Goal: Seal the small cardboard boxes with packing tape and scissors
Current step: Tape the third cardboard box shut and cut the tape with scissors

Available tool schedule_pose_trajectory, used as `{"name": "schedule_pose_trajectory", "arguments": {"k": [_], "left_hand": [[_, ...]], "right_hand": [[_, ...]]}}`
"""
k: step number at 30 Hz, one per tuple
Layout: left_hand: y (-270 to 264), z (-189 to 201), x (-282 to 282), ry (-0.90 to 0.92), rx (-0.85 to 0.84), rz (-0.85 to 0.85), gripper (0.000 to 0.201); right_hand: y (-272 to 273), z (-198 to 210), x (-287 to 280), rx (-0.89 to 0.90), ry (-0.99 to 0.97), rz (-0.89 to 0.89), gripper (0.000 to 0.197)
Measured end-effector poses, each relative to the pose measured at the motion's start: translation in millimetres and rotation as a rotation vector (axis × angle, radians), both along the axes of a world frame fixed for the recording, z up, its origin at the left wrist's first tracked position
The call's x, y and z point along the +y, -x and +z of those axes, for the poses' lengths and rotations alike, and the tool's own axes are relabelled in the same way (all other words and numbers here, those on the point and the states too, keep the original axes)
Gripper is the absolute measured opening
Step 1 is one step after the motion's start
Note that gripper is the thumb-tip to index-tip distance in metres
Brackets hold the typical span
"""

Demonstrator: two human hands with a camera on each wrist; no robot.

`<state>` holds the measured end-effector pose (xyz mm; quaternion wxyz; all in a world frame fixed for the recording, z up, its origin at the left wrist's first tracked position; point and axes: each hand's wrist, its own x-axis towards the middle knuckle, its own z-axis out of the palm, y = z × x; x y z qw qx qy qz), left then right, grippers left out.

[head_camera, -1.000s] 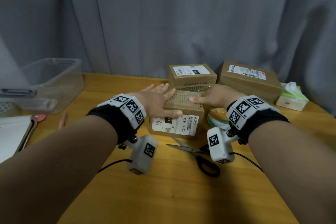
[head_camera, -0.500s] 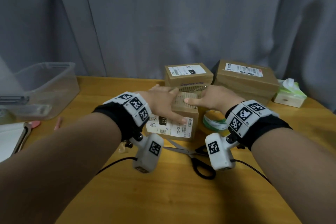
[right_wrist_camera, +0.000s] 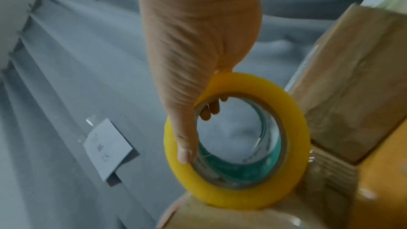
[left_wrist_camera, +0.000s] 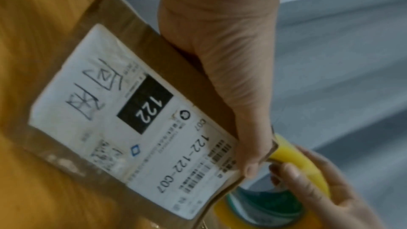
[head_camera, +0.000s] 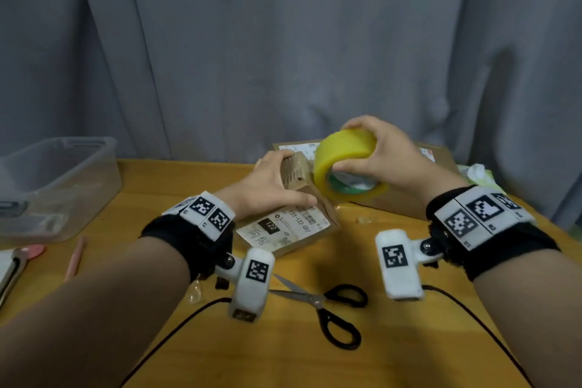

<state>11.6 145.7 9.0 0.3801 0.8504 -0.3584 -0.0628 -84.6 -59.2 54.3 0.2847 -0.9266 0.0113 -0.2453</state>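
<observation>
Now the small brown cardboard box with a white shipping label (head_camera: 285,224) sits tipped on the wooden table (head_camera: 283,356), its raised far edge gripped by the left hand (head_camera: 267,189). Touching that edge from the right, the yellow roll of packing tape (head_camera: 346,164) is clasped in the right hand (head_camera: 384,157), thumb hooked through its core. Nearer the person lie black-handled scissors (head_camera: 324,302), untouched, roughly midway between both wrists.

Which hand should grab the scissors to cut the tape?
Probably the left hand. It only steadies the small box, while the right hand grips the yellow tape roll and must keep it taut. The scissors lie on the table between both wrists, so either could reach them.
</observation>
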Motion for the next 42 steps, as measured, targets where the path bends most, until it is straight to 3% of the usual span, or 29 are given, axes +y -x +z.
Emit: {"name": "schedule_pose_trajectory", "arguments": {"k": [3, 6, 11, 14, 17, 23, 29, 39, 42], "left_hand": [[0.9, -16.6, -0.2, 0.255, 0.132, 0.035, 0.098], [0.9, -38.4, 5.4, 0.371, 0.194, 0.108, 0.102], [-17.7, -28.4, 35.0, 0.176, 0.175, 0.025, 0.126], [-26.9, -19.1, 48.0, 0.047, 0.124, 0.005, 0.108], [-31.8, -21.6, 58.6, 0.035, 0.104, 0.01, 0.096], [-26.6, -31.1, 63.3, 0.114, 0.122, 0.001, 0.093], [-19.9, -30.4, 29.1, 0.159, 0.157, -0.052, 0.091], [-30.6, -28.9, 18.3, 0.175, 0.243, -0.091, 0.101], [-29.2, -32.1, 22.0, 0.165, 0.256, -0.084, 0.103]], "right_hand": [[-13.2, 19.0, 16.6, -0.07, 0.115, -0.025, 0.074], [-28.4, 23.5, 36.9, -0.029, 0.14, -0.097, 0.068], [-54.2, 35.8, 74.2, -0.025, 0.146, -0.122, 0.047], [-65.0, 40.4, 103.6, 0.009, 0.298, -0.111, 0.035], [-71.9, 44.7, 123.8, 0.056, 0.404, -0.088, 0.038], [-52.5, 57.5, 89.8, 0.295, 0.756, -0.21, 0.041], [-42.2, 58.1, 58.1, 0.452, 0.725, -0.277, 0.037], [-33.1, 56.5, 36.5, 0.419, 0.771, -0.253, 0.038], [-33.9, 49.8, 34.2, 0.497, 0.748, -0.251, 0.037]]}}
